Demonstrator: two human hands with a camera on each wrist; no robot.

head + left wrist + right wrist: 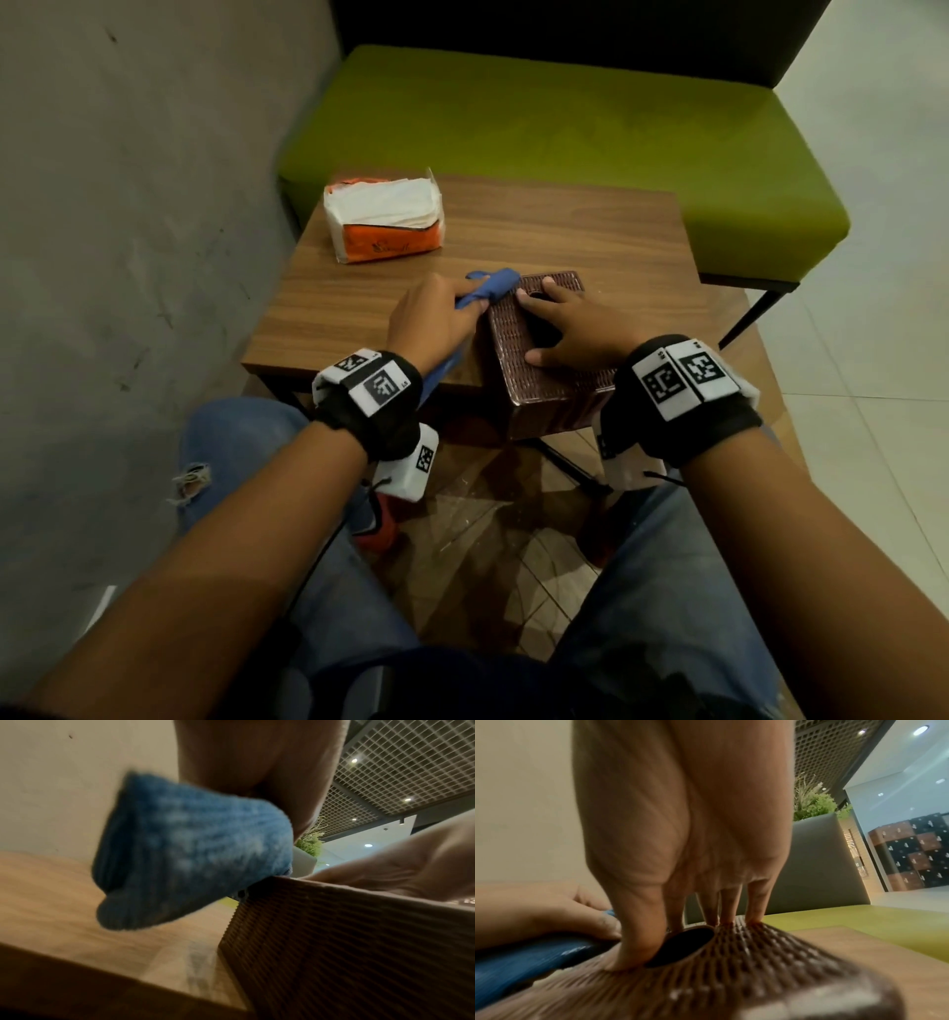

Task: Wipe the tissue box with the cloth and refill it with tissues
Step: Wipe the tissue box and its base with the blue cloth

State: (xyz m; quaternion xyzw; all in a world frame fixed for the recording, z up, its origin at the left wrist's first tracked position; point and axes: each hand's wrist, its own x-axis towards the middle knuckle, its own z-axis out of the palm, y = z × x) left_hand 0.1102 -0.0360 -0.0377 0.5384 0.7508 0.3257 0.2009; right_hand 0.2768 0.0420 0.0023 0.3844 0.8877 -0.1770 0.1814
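A brown woven tissue box point(518, 354) stands at the near edge of the wooden table point(590, 231), with a dark oval slot point(680, 947) in its top. My right hand point(570, 329) lies flat on the box top, fingers spread around the slot. My left hand point(436, 318) grips a bunched blue cloth point(493, 285) and holds it against the box's upper left edge; the cloth point(192, 850) meets the rim of the box point(347, 943) there. An opened orange-and-white pack of tissues point(385, 218) lies at the table's far left.
A green upholstered bench point(565, 118) runs behind the table. A grey wall point(128, 205) is close on the left. Tiled floor point(873, 360) lies to the right and beneath. My knees in jeans sit in front of the table.
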